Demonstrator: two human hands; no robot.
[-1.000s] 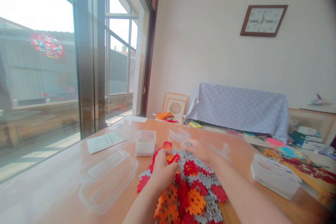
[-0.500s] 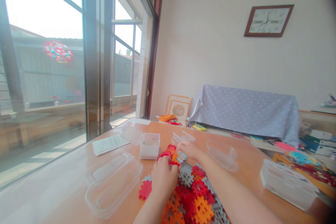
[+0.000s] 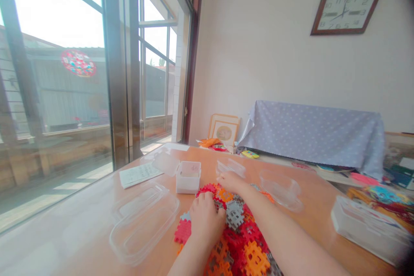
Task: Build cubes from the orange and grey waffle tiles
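A heap of interlocking toothed plastic blocks point(image 3: 255, 258), red, orange and grey, lies on the table in front of me. Some are joined into a bumpy mass. My left hand point(image 3: 207, 213) rests on the heap's left side with fingers curled over the blocks. At the far end, my right hand point(image 3: 231, 182) has its fingers bent down and drawn together on the blocks; its fingertips are partly hidden. An orange block point(image 3: 225, 195) shows just below it, and a large grey block point(image 3: 234, 214) lies between my arms. A red block point(image 3: 183, 230) sticks out left of my left wrist.
Behind my left hand stands a small white box point(image 3: 187, 186). Clear plastic lids or trays point(image 3: 113, 241) lie to the left, with written paper point(image 3: 140, 175) beyond. A clear container point(image 3: 297, 202) and a white lidded box point(image 3: 359, 233) are on the right. A window borders the left.
The view has shifted slightly. My right fingers have moved off a small grey block beside them, which no longer shows there. Grey and orange blocks now show beyond my right forearm. My left hand stays put.
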